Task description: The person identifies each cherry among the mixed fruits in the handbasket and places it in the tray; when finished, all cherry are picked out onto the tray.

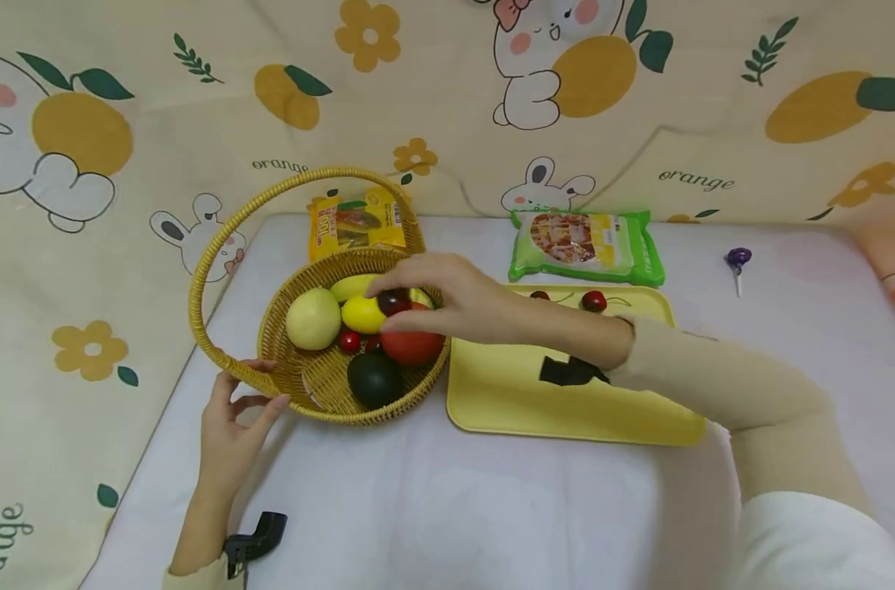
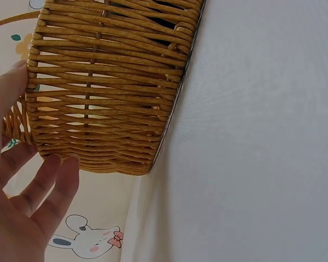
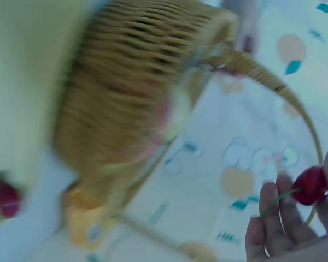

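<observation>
My right hand (image 1: 465, 301) pinches a dark red cherry (image 1: 394, 301) between thumb and fingers, over the wicker basket (image 1: 322, 401). In the right wrist view the cherry (image 3: 310, 185) shows its green stem lying across the fingers. My left hand (image 1: 233, 430) grips the basket's rim at the left foot of its tall handle (image 1: 215, 246). Inside lie a pale yellow-green round fruit (image 1: 313, 319), a lemon (image 1: 362, 315), a banana (image 1: 352, 287), a red round fruit (image 1: 414, 342), a dark green avocado (image 1: 375, 380) and small cherries (image 1: 349, 341). The right hand hides part of the fruit.
A yellow tray (image 1: 506, 410) sits right of the basket under my right forearm, with a cherry (image 1: 593, 301) and another cherry (image 1: 539, 295) near its far edge. Behind it lies a green-white food packet (image 1: 583, 246). A yellow packet (image 1: 355, 221) stands behind the basket; a purple lollipop (image 1: 739, 257) lies far right.
</observation>
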Demonstrator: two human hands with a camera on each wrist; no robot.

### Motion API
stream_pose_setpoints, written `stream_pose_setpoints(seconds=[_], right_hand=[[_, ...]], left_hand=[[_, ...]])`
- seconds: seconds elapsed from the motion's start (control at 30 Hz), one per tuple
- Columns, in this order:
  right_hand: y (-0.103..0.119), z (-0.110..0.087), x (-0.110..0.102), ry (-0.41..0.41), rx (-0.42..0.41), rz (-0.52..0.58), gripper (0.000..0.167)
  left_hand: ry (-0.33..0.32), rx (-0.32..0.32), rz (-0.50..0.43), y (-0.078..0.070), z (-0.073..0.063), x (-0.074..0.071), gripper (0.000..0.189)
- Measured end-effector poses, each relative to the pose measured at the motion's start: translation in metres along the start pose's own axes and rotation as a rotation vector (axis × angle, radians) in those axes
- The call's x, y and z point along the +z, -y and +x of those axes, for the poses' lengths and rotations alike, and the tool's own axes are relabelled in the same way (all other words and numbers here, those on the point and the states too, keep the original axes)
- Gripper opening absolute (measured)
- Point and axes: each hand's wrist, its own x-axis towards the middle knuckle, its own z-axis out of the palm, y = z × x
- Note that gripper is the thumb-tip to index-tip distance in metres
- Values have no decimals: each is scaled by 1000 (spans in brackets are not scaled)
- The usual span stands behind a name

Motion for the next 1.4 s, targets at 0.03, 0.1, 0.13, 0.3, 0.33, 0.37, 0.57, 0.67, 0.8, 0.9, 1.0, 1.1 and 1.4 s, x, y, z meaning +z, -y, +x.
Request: stream_pose_setpoints(seconds=[0.03, 0.1, 0.13, 0.3, 0.33, 0.37, 0.57, 0.67, 0.8, 0.9, 1.0, 1.1, 1.4], right_hand=[[-3, -15, -4, -41, 16, -34, 35], [-10, -42, -9, -95, 68, -90, 34], [-15, -54, -11, -112, 108, -100, 33], [-39, -87, -8, -109, 281, -118, 28], [-44, -90, -6, -95, 305, -130, 29], [-49, -92, -4, -74, 330, -147, 29], [-70, -99, 3, 28, 400, -211, 34], [-73, -100, 6, 26, 414, -222, 35], [-78, -99, 9, 25, 446, -225, 35], [-80, -100, 11, 30, 458, -213, 35], [-81, -100, 14, 32, 452, -201, 32], [-82, -100, 16, 41, 448, -209, 28], [-81, -98, 18, 67, 487, -210, 27]], left_hand=[[0, 2, 1, -1, 0, 0, 58], [-1, 12, 5, -2, -1, -1, 58], [-3, 19, 4, -3, -1, -2, 59], [-15, 45, -12, -4, 1, -4, 59], [-17, 44, -16, -4, 1, -4, 59], [-16, 34, -16, -3, 1, -4, 58], [-6, 2, -7, -2, 0, -2, 58], [-5, 20, -9, 0, 0, -1, 58], [-3, 4, 1, -1, 0, -1, 59], [-4, -10, 8, -2, 0, -1, 59], [-3, -15, 7, -3, 0, -1, 58], [-2, -14, 7, -2, 0, -1, 58], [4, -3, 13, 0, -1, 0, 59]])
